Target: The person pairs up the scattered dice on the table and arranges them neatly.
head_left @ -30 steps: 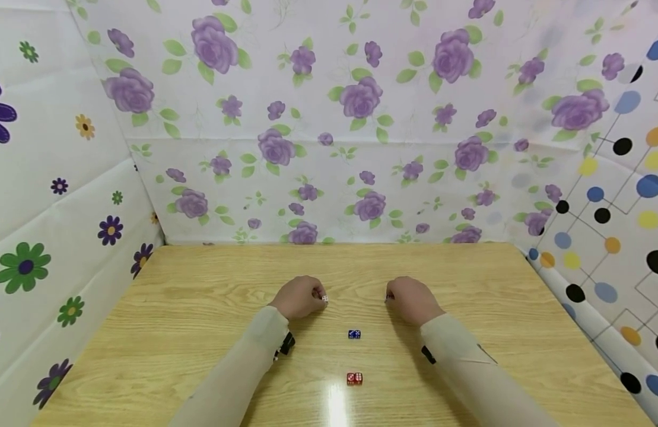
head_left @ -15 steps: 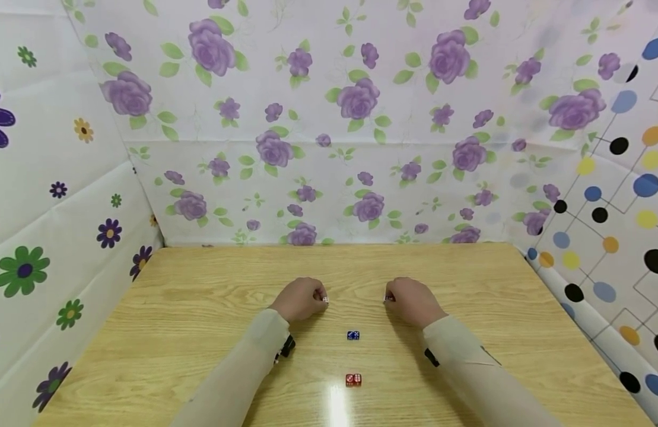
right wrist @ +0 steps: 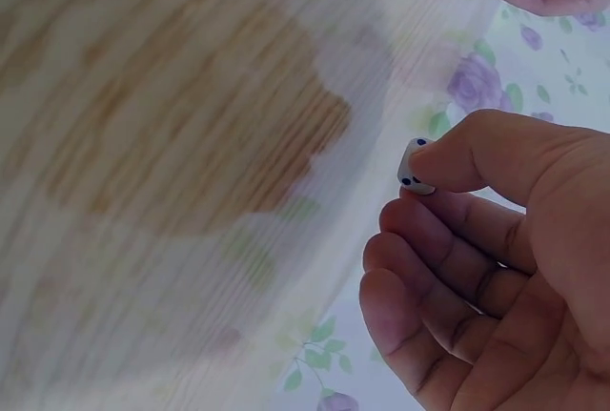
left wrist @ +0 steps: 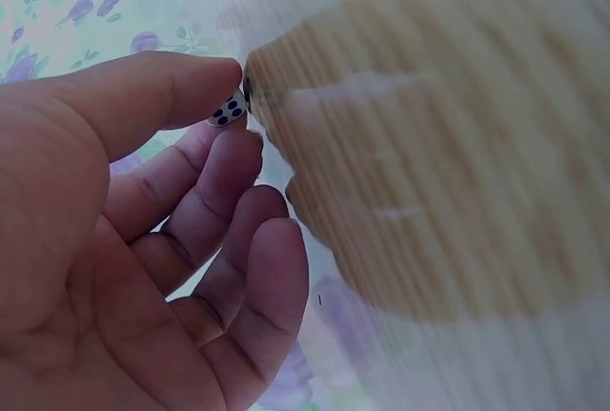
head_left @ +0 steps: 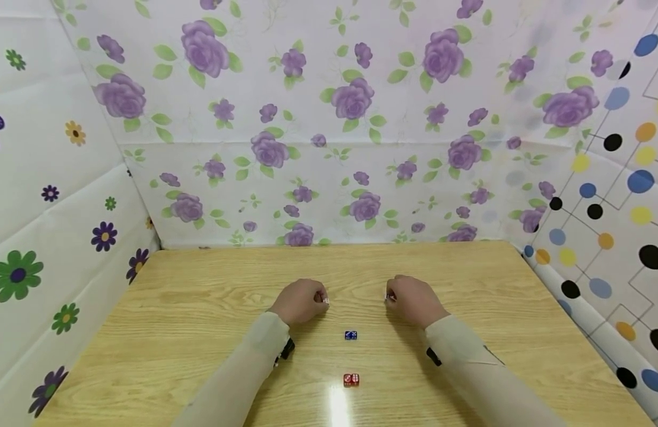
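Note:
My left hand pinches a white die between thumb and forefinger, its dark pips showing in the left wrist view. Across from it, my right hand pinches another white die by thumb and fingertip. Both hands are low over the wooden table, with a gap between them. Nearer to me, two blue dice sit side by side, roughly midway between the forearms. Closer still lie two red dice, also next to each other. The other fingers of each hand are curled.
The wooden table runs back to a wall covered with purple-flower cloth. Patterned cloths also line the left and right sides. A bright light reflection lies on the tabletop below the red dice.
The head view has shifted slightly, so the dice and cloths appear a little further left. Both hands keep their pinch on the white dice and hardly move.

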Available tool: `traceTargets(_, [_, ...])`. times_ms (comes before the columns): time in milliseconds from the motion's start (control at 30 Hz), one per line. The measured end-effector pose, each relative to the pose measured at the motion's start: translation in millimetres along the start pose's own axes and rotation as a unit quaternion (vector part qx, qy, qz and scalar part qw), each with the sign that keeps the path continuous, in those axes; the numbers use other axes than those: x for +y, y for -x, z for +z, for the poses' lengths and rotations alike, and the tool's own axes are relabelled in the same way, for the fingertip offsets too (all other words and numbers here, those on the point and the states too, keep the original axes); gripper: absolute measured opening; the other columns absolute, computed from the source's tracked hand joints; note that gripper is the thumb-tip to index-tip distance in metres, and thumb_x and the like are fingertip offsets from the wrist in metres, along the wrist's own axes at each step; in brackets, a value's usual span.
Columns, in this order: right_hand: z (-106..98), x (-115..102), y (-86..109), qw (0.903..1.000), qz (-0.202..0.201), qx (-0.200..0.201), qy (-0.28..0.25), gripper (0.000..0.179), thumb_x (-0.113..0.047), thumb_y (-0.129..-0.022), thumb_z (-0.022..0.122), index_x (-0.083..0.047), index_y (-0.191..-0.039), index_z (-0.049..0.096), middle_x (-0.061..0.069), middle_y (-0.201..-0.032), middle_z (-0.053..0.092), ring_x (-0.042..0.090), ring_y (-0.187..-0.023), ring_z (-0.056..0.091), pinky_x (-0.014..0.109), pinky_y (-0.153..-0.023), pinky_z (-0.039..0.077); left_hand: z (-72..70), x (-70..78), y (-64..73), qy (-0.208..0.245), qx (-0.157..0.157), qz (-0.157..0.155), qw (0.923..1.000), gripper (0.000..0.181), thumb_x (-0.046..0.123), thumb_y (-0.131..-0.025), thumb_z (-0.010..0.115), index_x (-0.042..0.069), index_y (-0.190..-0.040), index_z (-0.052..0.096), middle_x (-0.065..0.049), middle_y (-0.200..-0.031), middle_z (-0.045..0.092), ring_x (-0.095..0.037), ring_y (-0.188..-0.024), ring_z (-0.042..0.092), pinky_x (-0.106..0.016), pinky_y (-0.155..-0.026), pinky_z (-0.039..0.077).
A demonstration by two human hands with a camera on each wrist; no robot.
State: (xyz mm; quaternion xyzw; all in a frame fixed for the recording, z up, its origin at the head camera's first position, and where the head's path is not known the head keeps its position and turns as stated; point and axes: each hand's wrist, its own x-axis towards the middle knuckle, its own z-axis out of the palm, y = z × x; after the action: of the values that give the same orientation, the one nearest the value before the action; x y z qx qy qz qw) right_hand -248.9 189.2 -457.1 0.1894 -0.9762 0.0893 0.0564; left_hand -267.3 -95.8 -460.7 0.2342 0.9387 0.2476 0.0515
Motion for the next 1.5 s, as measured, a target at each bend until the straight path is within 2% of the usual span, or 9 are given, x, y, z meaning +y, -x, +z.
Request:
traceTargets(467, [0.5,-5.0,-2.0,1.0,0.001,0.006,0.002,0.016,-0.012,-0.093,0.071,-0.014,-0.078,0.065,-0.002,-0.075,0.055,0.012,-0.063,0.047,0.032,-0.059,0.044,-1.4,1.7,3.8,-0.012,0.026,0.005,0.9996,0.008,0.019,-0.093,0.072,0.019,-0.086,0.071,0.008,-0.079,0.063,-0.011,-0.068,0.055,-0.035,-0.068,0.048])
traceTargets(800, [0.7,-8.9,0.8,0.9997,-0.003,0.022,-0.009,0.012,-0.011,-0.09,0.07,-0.014,-0.08,0.064,-0.002,-0.074,0.054,0.012,-0.063,0.046,0.033,-0.058,0.043,-0.8,4.8,6.5,-0.009,0.068,0.006,0.9976,0.007,0.02,-0.096,0.071,0.014,-0.096,0.075,0.006,-0.082,0.061,-0.013,-0.07,0.053,-0.034,-0.068,0.048])
traceTargets(1033, [-0.6,-9.8,1.7,0.9998,0.002,0.016,-0.013,0.01,-0.012,-0.09,0.071,-0.014,-0.082,0.066,-0.003,-0.075,0.055,0.012,-0.064,0.047,0.033,-0.059,0.044,-1.0,5.2,7.1,-0.017,0.088,0.014,0.9958,0.008,0.022,-0.097,0.069,0.016,-0.097,0.075,0.008,-0.081,0.06,-0.011,-0.069,0.053,-0.032,-0.065,0.047])
traceTargets(1500, [-2.5,-11.9,0.3,0.9997,0.008,0.012,-0.021,0.008,-0.014,-0.09,0.072,-0.014,-0.083,0.068,-0.003,-0.078,0.058,0.011,-0.065,0.05,0.033,-0.06,0.048,-4.9,9.0,9.3,-0.038,0.089,0.009,0.9953,0.008,0.023,-0.096,0.071,0.016,-0.097,0.076,0.009,-0.079,0.059,-0.01,-0.069,0.052,-0.03,-0.063,0.046])
